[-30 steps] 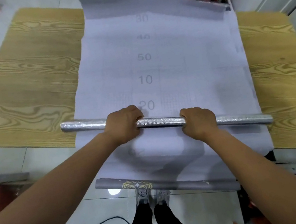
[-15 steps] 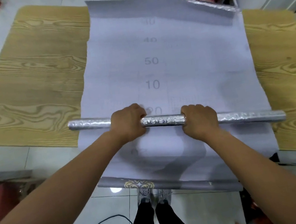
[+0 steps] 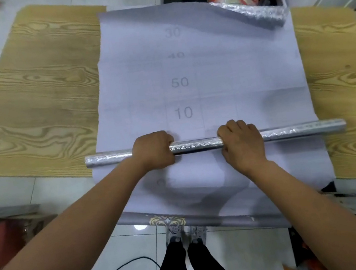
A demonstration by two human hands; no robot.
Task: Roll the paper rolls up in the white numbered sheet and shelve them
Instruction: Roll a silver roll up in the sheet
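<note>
Here the silver embossed paper roll (image 3: pixel 197 145) lies crosswise on the white numbered sheet (image 3: pixel 232 74), which is spread along the wooden bench (image 3: pixel 38 98) with its near end hanging over the edge. Both hands grip the roll from above. The left hand (image 3: pixel 153 150) and the right hand (image 3: pixel 241 141) have their fingers curled over it, a little apart, either side of its middle. That paired hold looks meant to keep the roll square to the sheet's long edges and to press evenly, so that any wrap starts straight rather than coning off to one side.

The roll's two ends stick out past the sheet on both sides, just below the printed 10. No sheet is wrapped round it yet, so the rolling step seems barely begun and the shelving is not yet started.

At the hanging end sits a grey curl with a gold ornament (image 3: pixel 209 219). I cannot tell whether it is the sheet's own curled end or a second roll. The far right corner (image 3: pixel 253 13) is turned over, showing a silvery embossed back, and could snag or crease as the roll reaches it.
</note>
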